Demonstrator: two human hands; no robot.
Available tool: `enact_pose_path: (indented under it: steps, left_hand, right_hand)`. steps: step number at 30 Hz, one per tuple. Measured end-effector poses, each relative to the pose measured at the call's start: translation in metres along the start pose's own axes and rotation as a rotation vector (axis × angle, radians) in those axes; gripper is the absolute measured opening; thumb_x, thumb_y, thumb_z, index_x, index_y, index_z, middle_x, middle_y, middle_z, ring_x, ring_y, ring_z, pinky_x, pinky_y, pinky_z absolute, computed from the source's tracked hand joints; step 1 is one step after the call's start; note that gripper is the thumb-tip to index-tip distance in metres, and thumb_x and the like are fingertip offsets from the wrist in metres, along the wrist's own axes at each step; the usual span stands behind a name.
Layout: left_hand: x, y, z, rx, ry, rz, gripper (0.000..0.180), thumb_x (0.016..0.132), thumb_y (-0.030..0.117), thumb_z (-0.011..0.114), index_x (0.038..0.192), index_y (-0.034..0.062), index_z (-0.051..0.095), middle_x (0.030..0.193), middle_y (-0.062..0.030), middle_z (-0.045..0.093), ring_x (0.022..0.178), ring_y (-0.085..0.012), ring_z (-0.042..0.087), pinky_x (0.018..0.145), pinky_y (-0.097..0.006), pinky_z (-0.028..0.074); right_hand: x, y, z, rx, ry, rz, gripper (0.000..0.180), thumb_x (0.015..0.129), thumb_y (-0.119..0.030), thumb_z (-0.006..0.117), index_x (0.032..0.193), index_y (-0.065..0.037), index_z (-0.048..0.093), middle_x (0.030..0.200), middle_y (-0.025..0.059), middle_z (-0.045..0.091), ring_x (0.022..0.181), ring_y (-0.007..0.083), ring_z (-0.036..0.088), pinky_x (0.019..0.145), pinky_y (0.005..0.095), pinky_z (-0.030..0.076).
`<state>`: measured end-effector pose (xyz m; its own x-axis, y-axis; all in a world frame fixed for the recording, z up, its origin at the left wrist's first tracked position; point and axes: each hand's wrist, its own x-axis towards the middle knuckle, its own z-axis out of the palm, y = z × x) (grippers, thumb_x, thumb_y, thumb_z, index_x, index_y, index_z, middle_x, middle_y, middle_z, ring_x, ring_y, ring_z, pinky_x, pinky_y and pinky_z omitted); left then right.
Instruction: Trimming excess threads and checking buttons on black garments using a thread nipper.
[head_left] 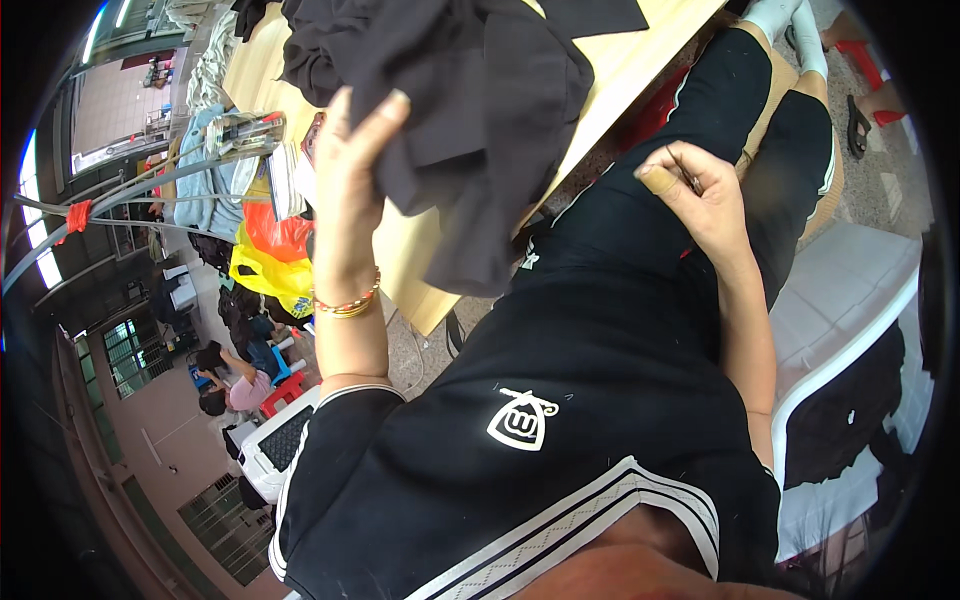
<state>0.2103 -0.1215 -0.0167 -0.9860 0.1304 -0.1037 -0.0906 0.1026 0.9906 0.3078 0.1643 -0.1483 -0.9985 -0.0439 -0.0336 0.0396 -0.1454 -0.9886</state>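
My left hand (355, 165) is raised at the table edge, its fingers closed on the side of a dark grey-brown piece of cloth (480, 120). The cloth hangs in folds over the table's near edge and is slightly blurred at the bottom. Above my thigh, my right hand (700, 195) is closed in a pinch. A tan-yellow wrap (658, 180) covers its thumb tip. Something small and dark shows between those fingers, too little to name. The right hand is apart from the cloth.
The light wooden table (415, 285) carries more dark cloth (320, 50). Left of it are a yellow bag (270, 275), an orange-red bag (285, 232) and light blue cloth (205, 190). A white chair (845, 300) stands at right. A person (245, 385) sits in the background.
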Motion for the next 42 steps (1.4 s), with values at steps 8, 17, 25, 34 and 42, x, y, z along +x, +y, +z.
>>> enact_pose_path:
  steps: [8,17,25,34,42]
  left_hand:
    - [-0.026,0.041,0.004,-0.665,0.094,0.23,0.039,0.09,0.016,0.069,0.121,-0.0054,0.061,0.116,-0.0154,0.068,0.099,-0.0276,0.069,0.093,-0.041,0.056]
    - [0.012,0.083,-0.075,-0.77,0.307,0.591,0.03,0.082,0.014,0.071,0.107,-0.0017,0.066,0.105,-0.014,0.069,0.094,-0.0277,0.068,0.086,-0.04,0.056]
    - [0.031,-0.034,-0.031,-0.567,-0.095,0.414,0.049,0.1,0.042,0.037,0.119,0.0036,0.062,0.132,-0.0266,0.057,0.106,-0.0329,0.064,0.086,-0.041,0.051]
    - [0.004,-0.065,0.135,0.714,-0.408,1.005,0.067,0.069,0.01,0.082,0.131,0.0073,0.057,0.128,-0.0115,0.059,0.118,-0.0315,0.057,0.101,-0.039,0.044]
    - [0.013,-0.075,0.13,0.682,-0.408,1.114,0.036,0.072,0.008,0.074,0.108,0.0098,0.07,0.108,-0.0063,0.068,0.104,-0.0244,0.063,0.094,-0.036,0.042]
  right_hand:
    - [0.006,-0.028,0.026,-0.178,-0.003,-0.129,0.053,0.075,-0.016,0.087,0.12,-0.003,0.064,0.063,-0.0095,0.03,0.057,0.0023,0.026,0.052,0.0228,0.022]
    - [0.01,0.056,0.011,-0.19,0.288,-0.142,0.026,0.083,-0.005,0.076,0.108,-0.003,0.068,0.068,-0.005,0.053,0.062,0.0016,0.045,0.059,0.0194,0.038]
    - [-0.025,0.008,-0.036,0.423,0.114,-0.049,0.017,0.093,-0.007,0.062,0.106,0.003,0.066,0.074,-0.0055,0.055,0.056,-0.0014,0.035,0.05,0.0175,0.025]
    - [-0.058,-0.022,-0.056,0.341,0.097,-0.246,0.019,0.09,-0.011,0.07,0.1,0.003,0.066,0.083,0.0006,0.064,0.068,0.0041,0.054,0.058,0.0189,0.038]
    - [-0.066,-0.012,-0.069,0.284,0.159,-0.227,0.016,0.088,-0.008,0.071,0.098,0.004,0.068,0.087,0.004,0.067,0.077,0.0094,0.062,0.069,0.0223,0.048]
